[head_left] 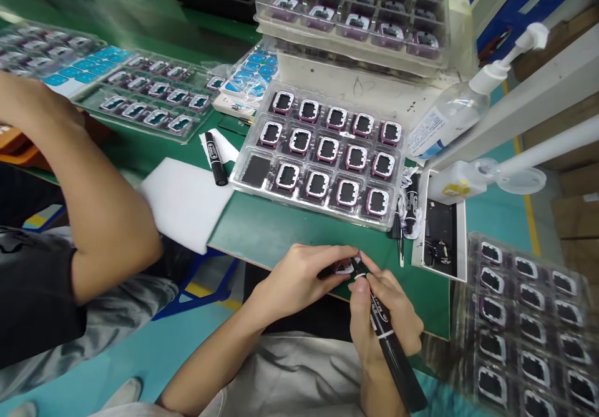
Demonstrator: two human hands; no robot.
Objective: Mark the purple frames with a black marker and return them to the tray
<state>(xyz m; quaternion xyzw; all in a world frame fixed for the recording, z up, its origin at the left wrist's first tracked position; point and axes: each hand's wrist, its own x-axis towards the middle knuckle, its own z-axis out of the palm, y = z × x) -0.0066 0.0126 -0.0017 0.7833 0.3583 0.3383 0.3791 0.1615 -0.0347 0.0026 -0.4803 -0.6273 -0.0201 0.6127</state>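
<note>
My left hand (299, 279) pinches a small purple watch-like case (344, 268) near the table's front edge; the fingers partly cover it. In my right hand (390, 311) is a black marker (397, 361), its tip touching or very near the case. Beyond both hands lies a clear plastic tray (318, 208) with rows of purple cases with white frames. Its front left compartment (257, 171) holds no case.
More trays stand stacked (350, 49) at the back and lie at the lower right (528, 329). A pump bottle (449, 117), an open white box (440, 236) and a capped marker (216, 160) are nearby. Another person's arm (93, 186) reaches in at left.
</note>
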